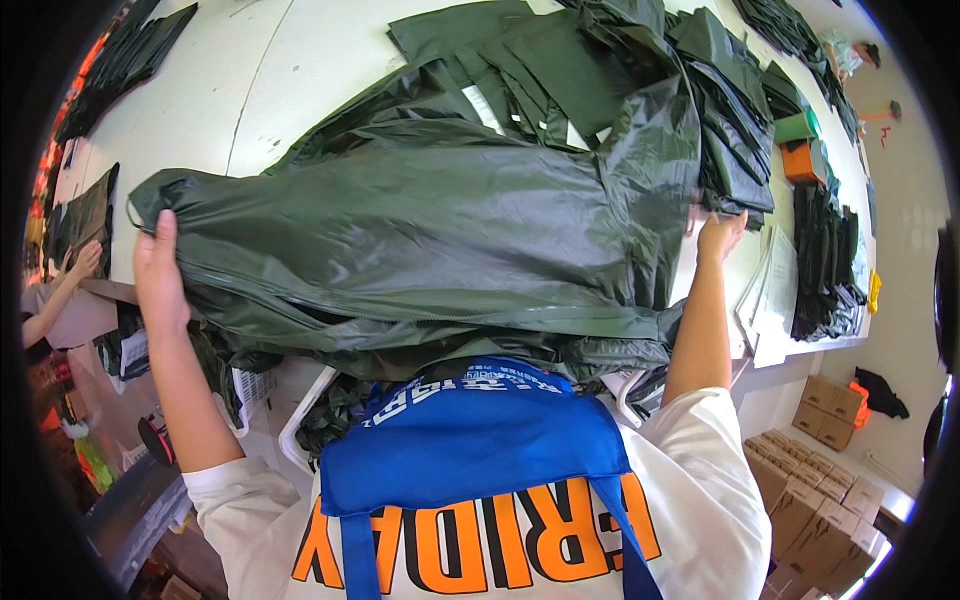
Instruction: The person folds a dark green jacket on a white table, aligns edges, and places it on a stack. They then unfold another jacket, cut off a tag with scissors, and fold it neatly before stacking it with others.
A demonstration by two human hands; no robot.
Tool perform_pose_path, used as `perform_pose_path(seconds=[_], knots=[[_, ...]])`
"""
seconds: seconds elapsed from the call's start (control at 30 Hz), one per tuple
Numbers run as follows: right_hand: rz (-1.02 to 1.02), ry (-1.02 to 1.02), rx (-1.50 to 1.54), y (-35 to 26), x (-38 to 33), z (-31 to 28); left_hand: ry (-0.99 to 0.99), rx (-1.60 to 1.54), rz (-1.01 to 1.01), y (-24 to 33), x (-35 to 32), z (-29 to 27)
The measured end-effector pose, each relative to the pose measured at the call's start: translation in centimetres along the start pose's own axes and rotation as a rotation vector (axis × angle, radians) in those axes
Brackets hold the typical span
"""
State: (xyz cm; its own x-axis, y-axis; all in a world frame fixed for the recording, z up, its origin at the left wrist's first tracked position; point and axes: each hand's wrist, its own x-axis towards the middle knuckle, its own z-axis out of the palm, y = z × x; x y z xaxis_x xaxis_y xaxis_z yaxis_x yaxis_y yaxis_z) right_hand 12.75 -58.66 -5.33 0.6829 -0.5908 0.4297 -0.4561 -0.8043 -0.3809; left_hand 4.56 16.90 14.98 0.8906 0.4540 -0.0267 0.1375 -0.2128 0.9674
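A dark green, shiny raincoat (420,230) lies spread sideways across the table in front of me, with a zip along its near edge. At its left end, my left hand (162,275) grips the gathered edge, thumb on top and fingers hidden behind the cloth. Just past the raincoat's right edge is my right hand (721,238), slightly blurred, its thumb and fingers apart. It is beside a stack of folded dark green garments (735,150), and I cannot tell whether it touches them. More flat dark green pieces (560,70) with white labels lie beyond the raincoat.
The white table (200,130) bears dark folded piles (825,260) at the right, near an orange box (800,162) and white sheets (775,290). At far left, another person's hand (88,258) touches a dark garment. Cardboard boxes (820,520) stand at lower right.
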Motion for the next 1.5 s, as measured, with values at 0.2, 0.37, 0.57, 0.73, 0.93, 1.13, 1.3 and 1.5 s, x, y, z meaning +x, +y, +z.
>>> perform_pose_path(seconds=[0.2, 0.37, 0.57, 0.73, 0.93, 1.13, 1.3, 1.5], knots=[[0.137, -0.920, 0.676, -3.3, -7.3, -9.5, 0.008, -0.007, 0.109, 1.3, 2.1, 0.4], [-0.348, -1.301, -0.035, -9.3, -11.3, -16.5, -0.018, 0.154, 0.179, 1.7, 4.1, 1.7], [-0.521, 0.171, 0.123, -7.2, -4.8, -18.5, -0.112, 0.491, 0.708, 3.7, 6.0, 4.3], [-0.610, -0.013, -0.135, -13.9, -9.8, -16.2, -0.187, 0.507, 0.619, 3.6, 6.9, 4.4], [-0.651, -0.567, -0.105, -18.4, -20.9, -14.7, -0.178, 0.418, 0.595, 2.8, 7.7, 4.6], [-0.265, -0.885, 0.292, -15.7, -16.5, -14.4, -0.172, 0.424, 0.491, 1.9, 9.6, 4.8], [-0.472, -0.455, 0.696, -9.4, -13.2, -26.2, -0.082, 0.342, 0.350, -0.9, 12.7, 2.4], [-0.620, -1.057, -0.172, -1.0, -22.3, -25.7, -0.098, 0.359, 0.408, -2.9, 12.4, 2.8]])
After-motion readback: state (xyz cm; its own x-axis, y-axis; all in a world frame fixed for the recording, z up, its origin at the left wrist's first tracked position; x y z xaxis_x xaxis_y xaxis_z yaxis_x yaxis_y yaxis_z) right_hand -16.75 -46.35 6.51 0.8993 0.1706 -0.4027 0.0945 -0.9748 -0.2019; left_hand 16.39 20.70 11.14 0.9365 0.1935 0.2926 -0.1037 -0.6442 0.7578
